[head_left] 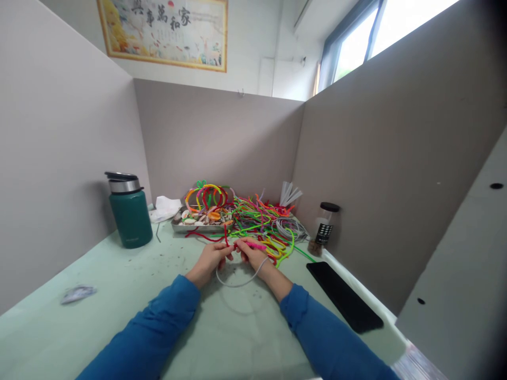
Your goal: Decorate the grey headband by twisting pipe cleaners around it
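Observation:
My left hand (210,260) and my right hand (253,255) meet above the middle of the table, fingertips nearly touching. My left fingers pinch a red pipe cleaner (226,235), one end of which stands up. Closed fingers of my right hand hold the wrapped stretch beside it, where a bright pink pipe cleaner (258,246) shows. From between the hands a pale grey wire (237,286) hangs down in a loop, its right side passing by my right wrist. How the red fuzzy piece joins the wire is hidden by my fingers.
Behind the hands lie a metal tray (194,228) of shell-like pieces, colourful pipe-cleaner rings (209,196), a tangled pipe-cleaner heap (257,214) and coiled grey wire (289,229). A green bottle (130,216) stands left; a black-lidded jar (322,229) and black phone (344,295) are right. Partitions enclose the table.

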Motion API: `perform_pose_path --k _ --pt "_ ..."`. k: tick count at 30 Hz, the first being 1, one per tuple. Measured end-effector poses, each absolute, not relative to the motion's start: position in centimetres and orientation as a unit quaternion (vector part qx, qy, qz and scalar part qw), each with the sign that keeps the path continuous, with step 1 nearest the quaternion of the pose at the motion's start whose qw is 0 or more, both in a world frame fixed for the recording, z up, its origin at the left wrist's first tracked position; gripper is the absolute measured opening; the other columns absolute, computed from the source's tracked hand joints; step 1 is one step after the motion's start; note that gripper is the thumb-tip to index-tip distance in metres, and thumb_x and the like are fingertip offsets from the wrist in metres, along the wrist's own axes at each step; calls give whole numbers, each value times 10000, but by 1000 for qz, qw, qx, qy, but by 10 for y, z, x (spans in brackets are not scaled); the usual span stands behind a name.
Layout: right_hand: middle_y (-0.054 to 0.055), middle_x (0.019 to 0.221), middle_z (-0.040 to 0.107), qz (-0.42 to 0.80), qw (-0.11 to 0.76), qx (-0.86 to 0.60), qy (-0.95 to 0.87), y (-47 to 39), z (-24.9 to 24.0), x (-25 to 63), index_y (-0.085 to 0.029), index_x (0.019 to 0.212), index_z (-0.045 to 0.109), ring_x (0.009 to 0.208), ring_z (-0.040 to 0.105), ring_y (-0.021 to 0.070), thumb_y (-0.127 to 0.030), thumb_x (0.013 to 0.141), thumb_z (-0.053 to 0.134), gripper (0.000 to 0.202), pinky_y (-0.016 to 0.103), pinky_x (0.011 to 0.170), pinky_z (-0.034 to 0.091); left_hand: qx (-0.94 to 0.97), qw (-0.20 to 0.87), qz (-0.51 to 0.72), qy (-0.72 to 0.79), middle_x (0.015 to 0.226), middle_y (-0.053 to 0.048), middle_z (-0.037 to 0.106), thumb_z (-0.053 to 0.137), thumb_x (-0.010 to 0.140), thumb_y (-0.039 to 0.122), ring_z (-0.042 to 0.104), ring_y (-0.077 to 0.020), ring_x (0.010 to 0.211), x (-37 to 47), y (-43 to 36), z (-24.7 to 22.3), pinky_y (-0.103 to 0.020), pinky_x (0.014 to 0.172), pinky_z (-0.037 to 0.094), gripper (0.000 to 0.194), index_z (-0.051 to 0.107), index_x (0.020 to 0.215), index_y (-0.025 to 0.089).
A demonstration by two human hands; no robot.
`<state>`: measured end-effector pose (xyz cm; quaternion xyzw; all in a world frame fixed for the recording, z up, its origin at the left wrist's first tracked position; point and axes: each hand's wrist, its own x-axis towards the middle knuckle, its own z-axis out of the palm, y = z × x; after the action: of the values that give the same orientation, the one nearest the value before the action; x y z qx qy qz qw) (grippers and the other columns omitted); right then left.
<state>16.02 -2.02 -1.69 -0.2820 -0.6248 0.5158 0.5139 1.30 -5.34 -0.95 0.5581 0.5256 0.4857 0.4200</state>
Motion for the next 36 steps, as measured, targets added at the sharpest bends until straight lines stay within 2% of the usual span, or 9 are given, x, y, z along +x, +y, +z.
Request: perform_pose_path --k 4,11,16,21,25,29,32,36 --pt "-28 595 541 511 507 -302 -625 -20 -16 161 -174 737 612 413 415 65 -426 725 608 252 201 389 284 549 443 482 520 476 -5 512 608 676 506 361 -57 343 13 -53 -12 -207 357 247 397 588 603 116" --pt "-33 579 527 508 504 -305 -628 -17 -19 161 -173 754 604 423 414 69 -450 727 596 279 201 399 287 520 479 476 523 346 19 414 525 746 525 344 -61 306 15 -54 -10 -199 351 232 442 584 589 117" --pt "-52 508 484 500 504 -301 -636 -22 -16 161 -179 750 609 406 391 73 -450 743 575 273 209 408 282 488 545 486 478 370 22 434 567 736 407 363 -59 318 13 -56 -7 -191 360 272 327 563 580 119" --pt "-48 510 487 494 511 -273 -648 -20 -19 161 -182 780 620 427 404 76 -422 764 574 245 204 416 288 446 607 488 441 471 26 485 587 698 323 382 -54 338 12 -57 -4 -194 349 300 219 543 611 127" --pt "-43 520 498 498 509 -254 -654 -19 -20 161 -176 768 619 427 410 73 -413 776 566 242 200 410 284 439 628 482 425 474 35 473 594 679 289 372 -49 332 11 -57 -4 -198 344 297 184 539 609 127" --pt "-31 571 536 501 521 -263 -639 -18 -20 161 -173 770 628 423 418 68 -420 759 582 251 202 409 293 468 578 487 458 471 23 486 587 716 419 378 -52 330 13 -55 -7 -204 345 298 316 553 616 121" --pt "-20 618 559 510 542 -271 -611 -15 -22 161 -175 794 635 423 426 69 -440 740 592 275 208 398 282 486 510 518 485 553 -2 552 549 729 511 395 -56 344 14 -53 -9 -209 352 303 396 577 686 118" --pt "-14 630 568 524 559 -273 -582 -10 -25 161 -176 805 637 425 429 72 -460 725 596 298 210 398 278 534 362 553 528 673 -1 599 590 711 399 438 -69 402 11 -47 -10 -211 389 330 308 607 866 133"
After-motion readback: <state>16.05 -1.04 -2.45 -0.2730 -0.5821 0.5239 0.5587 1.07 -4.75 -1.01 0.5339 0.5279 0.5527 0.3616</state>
